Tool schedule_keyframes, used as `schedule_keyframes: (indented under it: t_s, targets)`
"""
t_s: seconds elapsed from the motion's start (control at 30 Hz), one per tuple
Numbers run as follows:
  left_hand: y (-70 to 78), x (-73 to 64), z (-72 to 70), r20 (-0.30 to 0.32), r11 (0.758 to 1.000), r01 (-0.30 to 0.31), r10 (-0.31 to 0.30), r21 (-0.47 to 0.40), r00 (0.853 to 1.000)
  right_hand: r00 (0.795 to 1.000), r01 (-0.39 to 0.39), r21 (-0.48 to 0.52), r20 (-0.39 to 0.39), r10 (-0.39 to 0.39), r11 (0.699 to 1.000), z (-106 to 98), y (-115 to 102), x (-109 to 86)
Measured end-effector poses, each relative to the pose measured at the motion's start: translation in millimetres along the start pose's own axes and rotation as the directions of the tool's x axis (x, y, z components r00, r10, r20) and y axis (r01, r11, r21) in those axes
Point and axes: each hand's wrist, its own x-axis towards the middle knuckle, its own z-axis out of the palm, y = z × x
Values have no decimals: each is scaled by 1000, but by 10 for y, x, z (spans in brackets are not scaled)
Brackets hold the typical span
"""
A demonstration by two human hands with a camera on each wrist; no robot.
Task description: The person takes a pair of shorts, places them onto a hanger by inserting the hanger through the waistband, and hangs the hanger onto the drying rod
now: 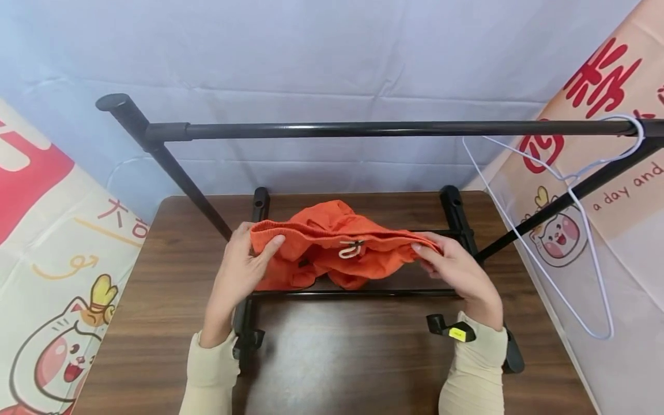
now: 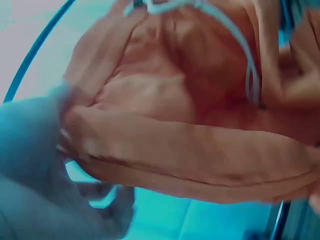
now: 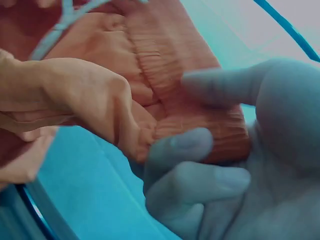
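Stretched between both hands is an orange pair of drawstring shorts or trousers (image 1: 332, 230), its elastic waistband uppermost and the cloth below bunched. My left hand (image 1: 238, 262) pinches the waistband's left end, thumb on the near side. At the other end my right hand (image 1: 459, 268) pinches the band between thumb and fingers, which curl in the right wrist view around the gathered elastic (image 3: 200, 125). A pale drawstring (image 1: 351, 249) hangs at the waistband's middle. The left wrist view is blurred, but the waistband (image 2: 190, 150) runs across it.
A black garment rack stands on the brown wooden table (image 1: 332, 357), its top bar (image 1: 363, 129) crossing beyond the garment. On the bar's right end hangs a white wire hanger (image 1: 576, 184). Lower black rails (image 1: 353, 294) pass beneath the cloth. Printed curtains (image 1: 46, 259) flank the table.
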Motion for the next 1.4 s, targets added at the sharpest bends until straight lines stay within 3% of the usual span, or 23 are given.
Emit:
schedule_keyframes:
  t_s: [0.13, 0.27, 0.4, 0.47, 0.53, 0.6, 0.67, 0.77, 0.87, 1.07, 1.17, 1.27, 1.4]
  targets:
    - [-32, -52, -81, 10, 990, 39, -41, 139, 999, 998, 38, -68, 58, -34, 997, -87, -15, -69]
    - [-76, -93, -131, 106, 982, 83, -102, 169, 989, 986, 116, -47, 122, -110, 992, -88, 49, -77]
    - [-114, -119, -137, 254, 988, 149, -134, -42, 958, 975, 184, 38, 121, -187, 982, -74, 111, -72]
    - [-121, -131, -125, 297, 967, 191, -135, -169, 945, 969, 200, 158, 112, -219, 967, -64, 116, -74]
    - [-120, -142, -108, 312, 942, 216, -130, -256, 941, 957, 229, 285, 109, -269, 931, -51, 112, -67]
    - [-109, -150, -79, 298, 935, 219, -133, -278, 945, 945, 255, 377, 97, -312, 890, -34, 93, -56]
    - [-87, -154, -50, 273, 946, 206, -136, -249, 952, 942, 284, 392, 56, -331, 875, -9, 71, -38]
    - [-46, -155, -2, 224, 977, 160, -126, -142, 966, 961, 278, 284, -82, -265, 918, 43, 25, -10]
    - [-15, -153, 47, 204, 988, 128, -108, -84, 973, 960, 188, 146, -235, -150, 971, 90, -27, 7]
    - [-1, -170, 84, 185, 979, 153, -127, -137, 975, 935, 41, 90, -355, -7, 995, 119, -74, -11]
    - [-10, -162, 100, 147, 968, 160, -133, -195, 980, 906, 1, 69, -422, 29, 998, 103, -59, -35]
    - [-38, -151, 95, 127, 975, 116, -93, -190, 988, 868, -26, 42, -495, 43, 999, 76, -55, -56]
    - [-69, -129, 34, 21, 999, -2, 3, -42, 1000, 817, -72, -13, -575, 51, 997, 45, -110, -94]
